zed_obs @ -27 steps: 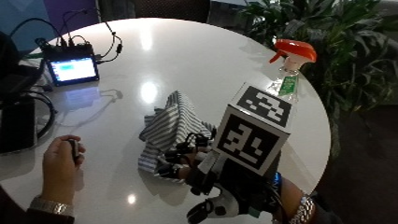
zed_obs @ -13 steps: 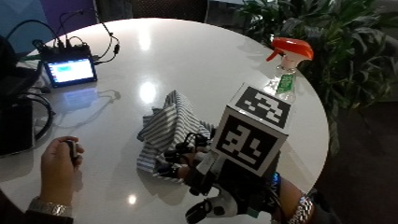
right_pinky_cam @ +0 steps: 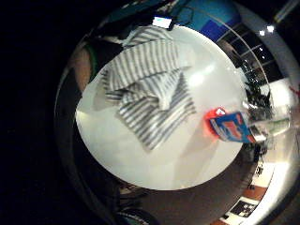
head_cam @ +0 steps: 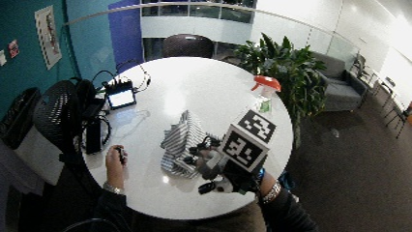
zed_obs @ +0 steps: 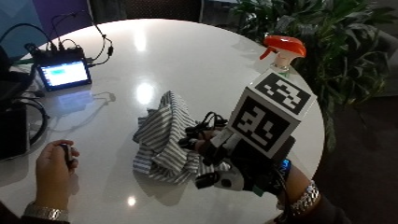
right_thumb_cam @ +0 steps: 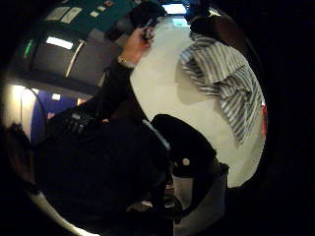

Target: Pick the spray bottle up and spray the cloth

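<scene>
- The black-gloved right hand (zed_obs: pixel 214 149) is hovering by the crumpled grey-and-white striped cloth (zed_obs: pixel 165 140); its fingers' state: cannot tell.
- The orange-capped clear spray bottle (zed_obs: pixel 283 53) is standing beyond, near the round white table's (zed_obs: pixel 180 60) edge.
- A small lit screen device (zed_obs: pixel 62 74) is sitting farther left; leafy green plants (zed_obs: pixel 330 42) are standing behind.

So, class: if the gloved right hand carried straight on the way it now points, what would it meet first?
Probably the striped cloth: the right hand hovers at its edge, pointing across it. The spray bottle stands off to the side near the table's edge. Height above the cloth is unclear.
</scene>
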